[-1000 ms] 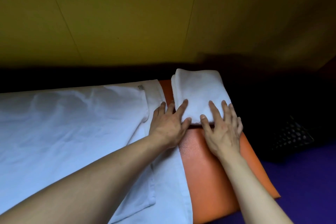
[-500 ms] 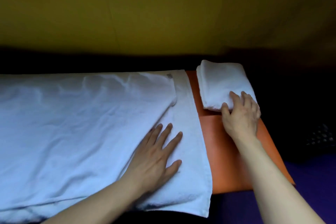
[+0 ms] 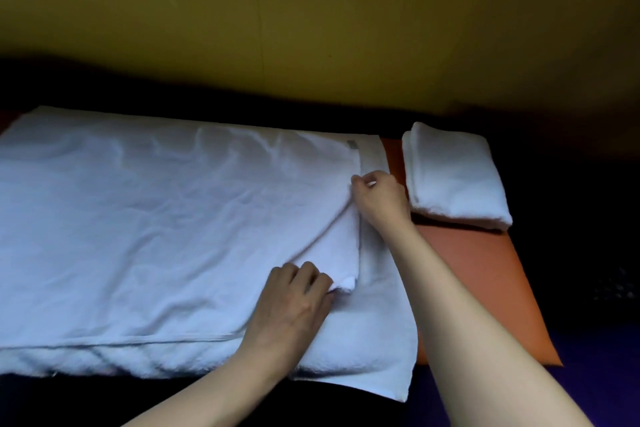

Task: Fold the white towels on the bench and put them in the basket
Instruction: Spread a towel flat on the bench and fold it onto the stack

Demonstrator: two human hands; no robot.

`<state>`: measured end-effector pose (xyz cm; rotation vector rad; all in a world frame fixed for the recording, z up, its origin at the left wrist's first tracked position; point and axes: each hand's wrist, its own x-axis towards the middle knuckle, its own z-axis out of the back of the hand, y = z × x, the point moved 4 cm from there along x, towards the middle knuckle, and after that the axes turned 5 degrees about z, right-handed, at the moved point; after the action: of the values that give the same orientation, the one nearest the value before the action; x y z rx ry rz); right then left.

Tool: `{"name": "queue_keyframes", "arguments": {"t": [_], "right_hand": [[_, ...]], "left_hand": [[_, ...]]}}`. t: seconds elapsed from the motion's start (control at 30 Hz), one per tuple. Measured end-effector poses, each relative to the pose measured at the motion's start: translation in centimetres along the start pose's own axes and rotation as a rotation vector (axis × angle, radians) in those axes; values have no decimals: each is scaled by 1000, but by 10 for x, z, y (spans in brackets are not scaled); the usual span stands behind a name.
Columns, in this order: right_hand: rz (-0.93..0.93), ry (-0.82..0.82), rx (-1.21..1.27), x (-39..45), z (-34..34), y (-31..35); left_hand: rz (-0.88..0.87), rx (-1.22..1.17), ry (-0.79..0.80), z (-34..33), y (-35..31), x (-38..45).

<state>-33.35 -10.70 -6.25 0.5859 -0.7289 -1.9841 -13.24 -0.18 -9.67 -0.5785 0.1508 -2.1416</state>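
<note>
While a wide white towel [image 3: 145, 225] lies spread flat across most of the orange desk [image 3: 485, 281], we take hold of its right-hand edge with both hands, apparently to start the next fold. It rests on a second white towel [image 3: 377, 340] whose margin shows along the right and near sides, so we judge that the top one is being lifted apart from the one beneath. At the far right end of the desk sits a folded towel [image 3: 453, 177], well clear of the spread ones and near the dark basket [image 3: 613, 284], which shows only dimly in shadow beyond the desk's right edge; we read that spot as a staging place before the basket, since nothing can be seen inside it. Our left hand [image 3: 294, 302] is curled at the towel's near right corner, its grip bunching the cloth into a small roll under the fingers. Our right hand [image 3: 379, 199] is at the same edge farther back, just beside the folded towel, with thumb and forefinger drawn together in a pinch on the hem; the other fingers are tucked in. Both grips are closed on the top towel's cloth. A small grey label [image 3: 352, 144] marks the towel's far right corner.
</note>
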Motion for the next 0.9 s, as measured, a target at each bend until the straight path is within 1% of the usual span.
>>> {"name": "queue_keyframes", "arguments": {"t": [0.1,0.2,0.3,0.37,0.47,0.53,0.67,0.73,0.83,0.9], "right_hand": [[-112,19,213,14,-6,5],[-199,42,225,20,-10,10],[-303,104,234,24,-16,15],[-327,150,266,21,-19,22],[-312,172,440,19,-19,30],[-278,140,519,16,-10,37],[-199,-10,577,10,15,47],[-152,-85,582,7,31,56],[-131,-213,641,4,60,66],[-129,-240,663,2,75,70]], "left_hand": [[41,-96,21,9,3,-13],[111,-261,66,21,-2,-24],[107,-385,142,31,-20,-26],[111,-401,157,36,-26,-25],[199,-445,173,42,-24,-25],[232,-464,186,49,-24,-24],[250,-525,226,70,-39,-13],[223,-583,183,88,-51,-1],[174,-660,133,115,-69,13],[166,-735,113,128,-77,17]]}}
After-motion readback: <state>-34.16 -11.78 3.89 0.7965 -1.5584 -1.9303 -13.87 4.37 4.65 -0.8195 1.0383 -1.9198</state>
